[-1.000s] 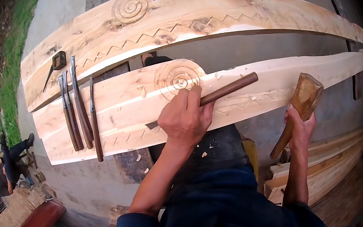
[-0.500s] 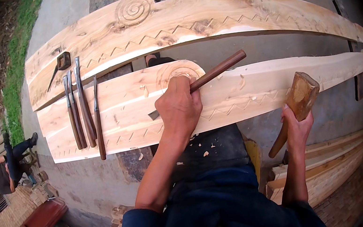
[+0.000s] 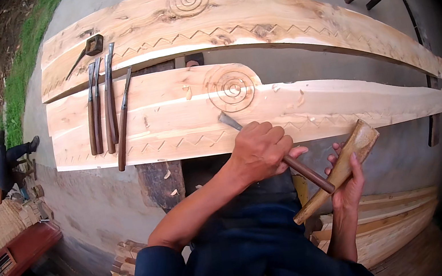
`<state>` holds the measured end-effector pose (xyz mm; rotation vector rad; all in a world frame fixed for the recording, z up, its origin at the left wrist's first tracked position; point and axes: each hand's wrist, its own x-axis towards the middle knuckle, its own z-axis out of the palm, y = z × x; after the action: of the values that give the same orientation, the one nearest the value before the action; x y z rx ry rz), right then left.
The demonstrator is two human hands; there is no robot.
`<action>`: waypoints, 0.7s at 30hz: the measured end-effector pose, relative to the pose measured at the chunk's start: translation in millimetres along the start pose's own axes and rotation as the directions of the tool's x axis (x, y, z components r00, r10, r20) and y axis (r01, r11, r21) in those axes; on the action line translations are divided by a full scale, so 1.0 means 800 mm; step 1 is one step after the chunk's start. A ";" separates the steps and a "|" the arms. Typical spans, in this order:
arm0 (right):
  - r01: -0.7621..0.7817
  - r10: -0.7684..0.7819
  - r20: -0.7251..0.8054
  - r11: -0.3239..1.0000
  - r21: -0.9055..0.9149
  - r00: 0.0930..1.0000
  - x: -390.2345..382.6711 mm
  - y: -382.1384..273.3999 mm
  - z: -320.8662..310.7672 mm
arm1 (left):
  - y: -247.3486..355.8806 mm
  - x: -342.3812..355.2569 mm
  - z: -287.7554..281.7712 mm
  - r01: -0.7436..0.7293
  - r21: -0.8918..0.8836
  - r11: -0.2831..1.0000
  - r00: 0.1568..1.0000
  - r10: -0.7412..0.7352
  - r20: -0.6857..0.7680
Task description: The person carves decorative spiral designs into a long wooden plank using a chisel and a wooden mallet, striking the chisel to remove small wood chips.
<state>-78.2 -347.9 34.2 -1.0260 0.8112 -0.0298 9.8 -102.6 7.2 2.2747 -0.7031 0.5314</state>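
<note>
Chisel (image 3: 308,171) in the left fingers (image 3: 276,135) has a reddish-brown handle and grey blade (image 3: 229,120). Mallet (image 3: 357,146) against the right fingers (image 3: 357,171) is honey-tan. Just past the left fingers, the near board (image 3: 171,117) is creamy pink with a round spiral (image 3: 234,88) and a zigzag line (image 3: 159,146). Farther out from them, the far board (image 3: 247,12) is warmer tan, same spiral-and-zigzag deal plus brown knots (image 3: 264,30). Sleeves (image 3: 156,275) behind the fingers: navy.

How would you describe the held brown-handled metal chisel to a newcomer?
Find the nearer pale, tapering wooden board. At its near edge, the bare left hand grips the chisel. Four other brown-handled metal chisels lie at left; only this one is held.
</note>
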 end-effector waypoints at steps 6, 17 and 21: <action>-0.016 0.017 0.045 1.000 -0.014 0.999 -0.020 0.026 -0.060 | -0.002 0.014 0.044 -0.246 -0.213 0.945 0.966 0.257 0.027; 0.035 -0.036 -0.006 0.999 -0.020 0.999 -0.015 0.034 -0.069 | -0.005 0.009 0.049 -0.182 -0.218 0.959 0.970 0.211 0.120; 0.123 -0.124 -0.008 0.990 -0.075 0.992 -0.010 0.041 -0.079 | -0.006 0.011 0.051 -0.161 -0.225 0.961 0.977 0.188 0.104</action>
<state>-133.5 -374.3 -2.6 -1.1469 0.7639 -0.1127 26.7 -131.8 -18.4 2.0664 -0.9823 0.3762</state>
